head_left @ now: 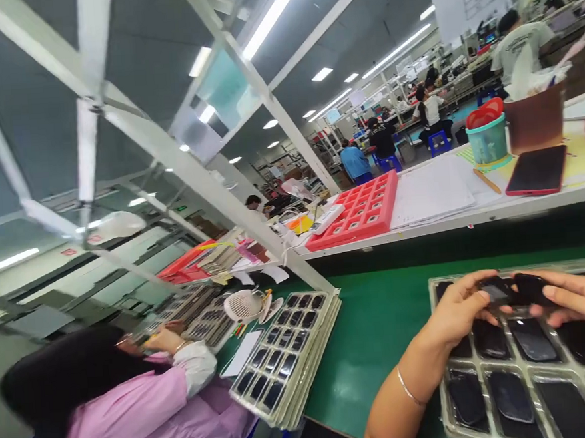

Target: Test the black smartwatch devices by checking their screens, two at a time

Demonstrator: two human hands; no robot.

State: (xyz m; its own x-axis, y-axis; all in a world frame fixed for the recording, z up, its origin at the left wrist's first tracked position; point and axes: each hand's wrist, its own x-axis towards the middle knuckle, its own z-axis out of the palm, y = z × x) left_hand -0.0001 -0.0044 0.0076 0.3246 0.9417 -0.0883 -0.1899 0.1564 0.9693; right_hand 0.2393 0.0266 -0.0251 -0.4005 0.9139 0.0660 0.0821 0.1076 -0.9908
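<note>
My left hand (456, 311), with a thin bracelet on its wrist, pinches a small dark glossy piece (496, 290) shaped like a rounded rectangle, perhaps a screen. Close beside it, my right hand (581, 297) grips a second dark piece (530, 289) between thumb and fingers. Whether the two pieces touch I cannot tell. Both hands are above a clear plastic tray (520, 363), whose compartments hold several similar dark pieces. The tray's right and lower parts run out of view.
Left of me stands a stack of filled trays (295, 362) on the green work surface (375, 333). A co-worker in pink (150, 409) sits beyond it. The shelf (452, 211) ahead carries a red foam tray (359, 211), papers, a teal cup (488, 142) and a phone (537, 170).
</note>
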